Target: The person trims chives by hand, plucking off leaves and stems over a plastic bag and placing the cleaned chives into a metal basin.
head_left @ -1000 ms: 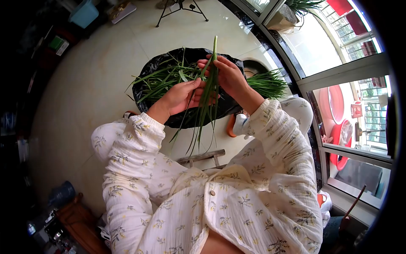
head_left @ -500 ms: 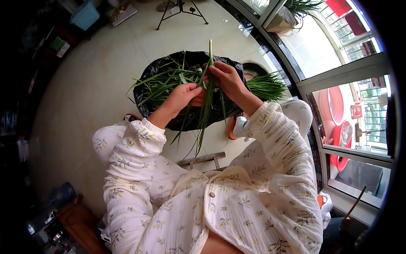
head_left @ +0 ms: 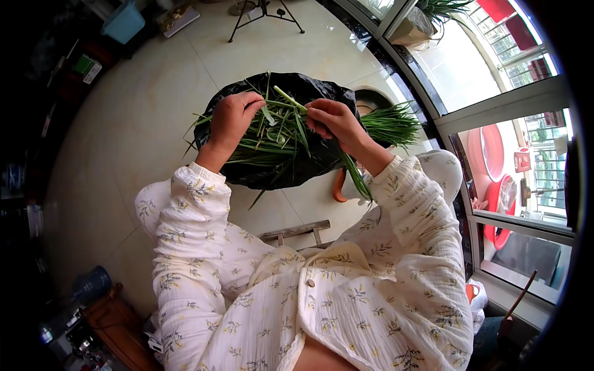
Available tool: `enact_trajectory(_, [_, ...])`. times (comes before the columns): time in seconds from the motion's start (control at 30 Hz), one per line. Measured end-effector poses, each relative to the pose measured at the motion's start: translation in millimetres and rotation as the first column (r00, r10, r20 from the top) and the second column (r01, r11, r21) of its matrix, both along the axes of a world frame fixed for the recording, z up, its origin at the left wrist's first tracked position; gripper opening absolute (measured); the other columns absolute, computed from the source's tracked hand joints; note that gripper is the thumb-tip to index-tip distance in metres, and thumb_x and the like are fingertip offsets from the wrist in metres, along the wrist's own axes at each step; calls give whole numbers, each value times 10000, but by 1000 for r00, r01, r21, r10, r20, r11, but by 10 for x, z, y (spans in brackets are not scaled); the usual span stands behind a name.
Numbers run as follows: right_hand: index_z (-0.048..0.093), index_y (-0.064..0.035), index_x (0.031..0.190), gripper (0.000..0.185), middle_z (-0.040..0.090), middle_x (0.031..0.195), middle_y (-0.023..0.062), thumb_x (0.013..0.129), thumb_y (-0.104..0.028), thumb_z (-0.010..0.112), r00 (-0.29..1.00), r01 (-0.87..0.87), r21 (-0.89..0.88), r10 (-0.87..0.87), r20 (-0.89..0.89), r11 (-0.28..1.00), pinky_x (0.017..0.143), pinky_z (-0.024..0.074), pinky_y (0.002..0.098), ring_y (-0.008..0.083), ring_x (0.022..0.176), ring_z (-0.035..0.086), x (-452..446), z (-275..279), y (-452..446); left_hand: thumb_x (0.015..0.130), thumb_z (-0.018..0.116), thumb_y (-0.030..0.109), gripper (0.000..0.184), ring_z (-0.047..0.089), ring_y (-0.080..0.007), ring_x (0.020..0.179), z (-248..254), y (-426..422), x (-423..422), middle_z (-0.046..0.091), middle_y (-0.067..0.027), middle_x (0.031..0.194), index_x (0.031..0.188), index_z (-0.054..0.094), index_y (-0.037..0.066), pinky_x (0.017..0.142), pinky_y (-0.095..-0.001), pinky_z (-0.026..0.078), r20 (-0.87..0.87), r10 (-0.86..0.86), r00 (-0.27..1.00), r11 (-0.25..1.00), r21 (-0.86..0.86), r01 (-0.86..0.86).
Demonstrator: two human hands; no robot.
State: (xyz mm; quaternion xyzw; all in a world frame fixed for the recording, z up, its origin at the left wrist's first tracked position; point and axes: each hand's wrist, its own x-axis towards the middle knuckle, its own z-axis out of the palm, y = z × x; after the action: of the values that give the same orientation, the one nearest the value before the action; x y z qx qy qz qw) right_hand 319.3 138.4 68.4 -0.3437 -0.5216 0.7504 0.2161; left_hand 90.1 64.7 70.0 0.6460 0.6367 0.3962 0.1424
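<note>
My right hand (head_left: 334, 120) is closed around a small bunch of garlic chives (head_left: 289, 99). Their pale stem ends point up and left, and the green leaves trail below the wrist. My left hand (head_left: 232, 120) is raised over the pile, thumb and fingertips pinched together. A leaf hangs close under those fingertips; whether it is held cannot be made out. Beneath both hands, a black plastic bag (head_left: 297, 176) lies spread with loose chive leaves (head_left: 260, 151) on it. To the right of my right hand rests a thicker bundle of chives (head_left: 393, 125).
A round dark basin (head_left: 371, 99) sits behind the bundle, partly covered. Close to my lap is a low wooden stool (head_left: 297, 231). A black metal stand (head_left: 266, 15) is on the tiled floor (head_left: 167, 93) ahead. Glazed sliding doors (head_left: 507, 93) run along the right.
My left hand has moved up and left, away from the bunch. My right hand has tilted the chives from upright to slanting left, their leaves now hanging to the right.
</note>
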Motion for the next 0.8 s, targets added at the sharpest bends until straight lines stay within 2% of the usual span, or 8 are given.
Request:
enact_trajectory(0.07, [576,-2,1033,171,565,729,13,930,-135,539,999,-31,-28,32,24,999,441,305,169,34,528,424,44,66,-41,802,657,161,127,603,-308,646,14,22,-43,633,-122,722,823,655,36,579,-344,469,-21,-19,1000,1000,16,20])
enact_trajectory(0.17, [575,-17,1066,188,541,736,-6,941,-151,533,998,-54,-49,56,42,997,430,265,157,12,515,368,140,123,-68,819,652,115,117,550,-138,531,-65,77,-111,595,-65,615,851,663,3,535,-266,431,-20,-44,999,994,96,46])
enact_trajectory(0.3, [575,-22,1061,185,535,738,-7,944,-158,527,996,-31,-43,34,83,999,428,250,158,7,507,346,328,173,-23,814,651,120,125,563,-152,549,-90,154,-192,619,-78,649,853,668,3,553,-266,441,-92,8,996,998,68,-2])
enact_trajectory(0.4, [573,-26,1057,177,533,739,-10,942,-155,531,997,-20,-48,24,75,999,420,246,156,4,494,338,465,120,26,798,656,185,141,615,-282,675,-71,171,-205,652,-93,758,830,672,48,601,-328,477,-117,42,992,999,13,-40])
enact_trajectory(0.8, [580,-7,1040,175,526,712,-3,924,-133,544,993,-26,-66,34,113,997,409,230,168,11,483,332,907,152,112,793,655,196,152,611,-299,678,-182,307,-281,657,-94,768,824,675,48,603,-346,481,-204,60,977,998,43,-52])
